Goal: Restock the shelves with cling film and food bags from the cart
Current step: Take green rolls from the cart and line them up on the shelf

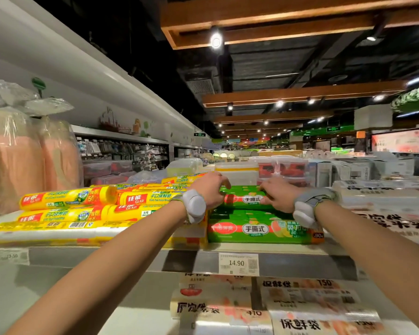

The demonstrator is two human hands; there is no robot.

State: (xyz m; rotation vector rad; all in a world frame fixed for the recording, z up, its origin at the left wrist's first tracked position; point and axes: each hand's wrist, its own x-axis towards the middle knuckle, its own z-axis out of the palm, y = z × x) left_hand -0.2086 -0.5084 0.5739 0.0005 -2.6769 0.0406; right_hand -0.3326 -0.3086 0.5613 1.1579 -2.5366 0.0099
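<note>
Seating the upper green food-bag pack [248, 199] squarely atop the lower green pack [259, 230] on the shelf [131, 258], left hand [211, 189] and right hand [277, 197] curl round its ends; keep it level, label facing out.

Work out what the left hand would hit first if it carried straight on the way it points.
The left hand grips the top green pack. Going straight on, it would probably meet the white storage box behind the stack, though depth is unclear.

Supermarket: stocked shelves [300, 263], price tag [238, 264], product aisles.
</note>
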